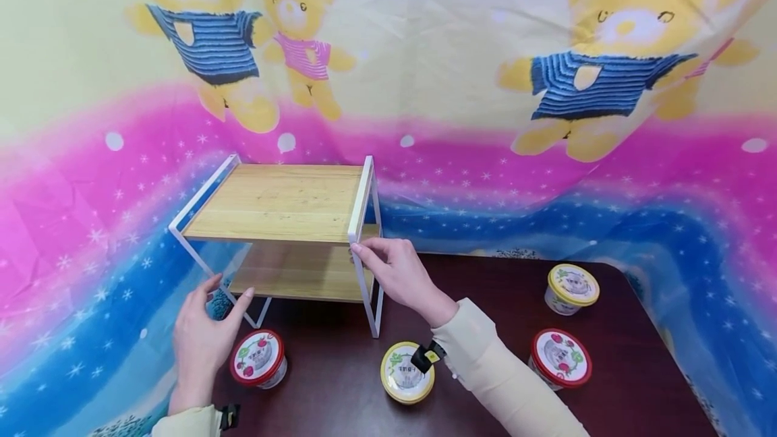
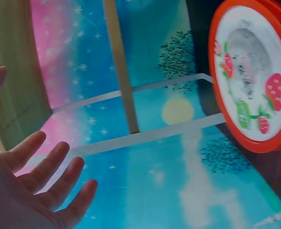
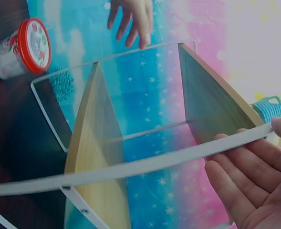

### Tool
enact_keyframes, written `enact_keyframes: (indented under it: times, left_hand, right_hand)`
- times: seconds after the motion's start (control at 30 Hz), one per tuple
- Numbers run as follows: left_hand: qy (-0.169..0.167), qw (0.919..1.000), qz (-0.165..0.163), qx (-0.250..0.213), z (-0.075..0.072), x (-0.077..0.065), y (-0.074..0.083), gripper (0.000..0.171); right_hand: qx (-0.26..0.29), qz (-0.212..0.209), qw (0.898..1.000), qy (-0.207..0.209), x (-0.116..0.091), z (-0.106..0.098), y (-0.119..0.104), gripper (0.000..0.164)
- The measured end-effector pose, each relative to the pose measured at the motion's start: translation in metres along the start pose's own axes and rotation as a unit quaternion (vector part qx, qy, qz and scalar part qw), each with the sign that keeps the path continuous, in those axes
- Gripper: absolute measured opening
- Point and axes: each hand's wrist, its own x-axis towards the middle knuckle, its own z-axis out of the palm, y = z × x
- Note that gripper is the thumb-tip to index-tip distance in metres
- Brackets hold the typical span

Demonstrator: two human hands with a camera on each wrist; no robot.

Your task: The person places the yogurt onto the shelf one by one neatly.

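Note:
A two-tier shelf (image 1: 285,201) with wooden boards and a white frame stands at the back left of the dark table. My right hand (image 1: 397,272) pinches its front right upright just under the top board; in the right wrist view the thumb lies on one side of the white bar (image 3: 178,160) and the fingers behind it. Beside the front left upright, my left hand (image 1: 203,336) is held with fingers spread and nothing in it. A tub with a red lid (image 1: 257,358) sits just right of that hand, strawberries printed on its lid (image 2: 250,76).
A yellow-lidded tub (image 1: 407,383) stands at the front middle, partly behind the right wrist's strap. Farther right on the table (image 1: 485,302) are another yellow-lidded tub (image 1: 572,287) and a red-lidded one (image 1: 561,357). A printed bear cloth (image 1: 449,174) hangs behind.

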Motion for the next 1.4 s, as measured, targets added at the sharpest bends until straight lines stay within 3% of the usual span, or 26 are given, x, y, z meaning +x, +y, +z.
enact_keyframes:
  times: [0.2,0.43,0.9,1.2,1.4]
  left_hand:
    - [-0.046,0.9980,-0.032,0.030,0.011,-0.005,-0.019,0.081]
    - [-0.086,0.9940,-0.039,0.056,0.019,-0.014,-0.032,0.085]
    - [-0.170,0.9786,-0.048,0.105,0.021,-0.023,-0.034,0.110]
    - [-0.213,0.9658,-0.051,0.139,0.028,-0.034,-0.035,0.120]
    - [-0.212,0.9657,-0.045,0.144,0.033,-0.042,-0.036,0.123]
  right_hand:
    - [0.027,0.005,1.000,-0.007,0.002,0.003,0.000,0.027]
    - [0.029,-0.014,0.999,-0.008,0.004,0.005,0.000,0.026]
    - [-0.029,-0.072,0.997,0.021,0.003,0.008,0.005,0.026]
    - [-0.022,-0.068,0.997,0.009,0.003,0.009,0.006,0.024]
    - [-0.022,-0.061,0.998,0.009,0.002,0.007,0.005,0.023]
